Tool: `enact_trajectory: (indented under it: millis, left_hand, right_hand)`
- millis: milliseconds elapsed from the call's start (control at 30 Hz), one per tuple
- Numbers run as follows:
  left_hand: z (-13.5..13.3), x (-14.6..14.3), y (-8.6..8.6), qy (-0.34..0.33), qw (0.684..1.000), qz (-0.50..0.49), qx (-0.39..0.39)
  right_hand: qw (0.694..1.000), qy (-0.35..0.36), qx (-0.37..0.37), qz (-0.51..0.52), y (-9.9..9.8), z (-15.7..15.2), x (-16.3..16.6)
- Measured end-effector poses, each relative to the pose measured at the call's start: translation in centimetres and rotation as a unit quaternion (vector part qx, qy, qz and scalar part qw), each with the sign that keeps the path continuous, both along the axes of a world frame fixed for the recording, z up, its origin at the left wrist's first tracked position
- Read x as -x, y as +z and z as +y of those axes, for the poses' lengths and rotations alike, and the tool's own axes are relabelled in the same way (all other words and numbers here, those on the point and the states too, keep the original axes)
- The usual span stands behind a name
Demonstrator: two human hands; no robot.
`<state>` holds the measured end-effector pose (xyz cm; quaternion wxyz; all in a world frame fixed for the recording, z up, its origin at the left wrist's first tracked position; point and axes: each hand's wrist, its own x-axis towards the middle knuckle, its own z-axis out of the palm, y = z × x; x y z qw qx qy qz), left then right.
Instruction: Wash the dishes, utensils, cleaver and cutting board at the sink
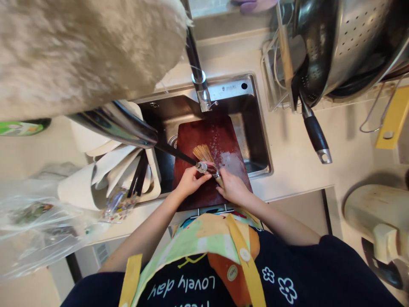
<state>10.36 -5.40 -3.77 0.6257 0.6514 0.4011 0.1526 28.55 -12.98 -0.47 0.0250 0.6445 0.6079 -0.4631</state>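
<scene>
A dark red-brown cutting board (204, 132) lies tilted across the sink, its near end over the front edge. Water and droplets glisten on its right part. My left hand (191, 181) is closed around the pull-out faucet head (202, 166), whose black hose runs from the chrome spout (128, 130). In my right hand (231, 183) is a brush (203, 152) with stiff straw-coloured bristles, gripped by its light handle. Its bristles point toward the far left over the board. The faucet head partly covers the brush's middle.
The steel sink (252, 115) surrounds the board, with the faucet base (203, 96) behind. Left stand white dishes (108, 168) and a clear plastic bag (41, 230). Right are a rack with a colander (358, 38) and a black-handled utensil (316, 132). A cream fluffy mass (89, 51) blocks the upper left.
</scene>
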Motion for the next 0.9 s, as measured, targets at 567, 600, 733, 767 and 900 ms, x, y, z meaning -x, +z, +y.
enact_trajectory:
  millis: [567, 600, 733, 767, 900]
  left_hand:
    - [-1.0, 0.1, 0.0, 0.024, 0.995, -0.048, 0.088]
    - [-0.9, 0.2, 0.0, 0.022, 0.995, -0.042, 0.088]
    - [-0.7, 0.3, 0.1, 0.0, 0.997, -0.023, 0.068]
    - [-0.7, 0.3, 0.1, -0.004, 0.998, -0.02, 0.061]
    - [-0.6, 0.3, 0.0, -0.013, 0.999, -0.017, 0.038]
  right_hand:
    - [0.981, 0.007, 0.027, 0.191, -1.6, 2.7, -2.2]
    - [0.985, 0.0, 0.021, 0.173, -1.9, 3.2, -2.6]
    - [0.988, -0.081, -0.035, 0.125, -3.6, 5.3, -2.9]
    - [0.986, -0.096, -0.047, 0.129, -4.0, 5.7, -2.5]
    - [0.982, -0.099, -0.1, 0.129, -5.5, 7.0, -0.7]
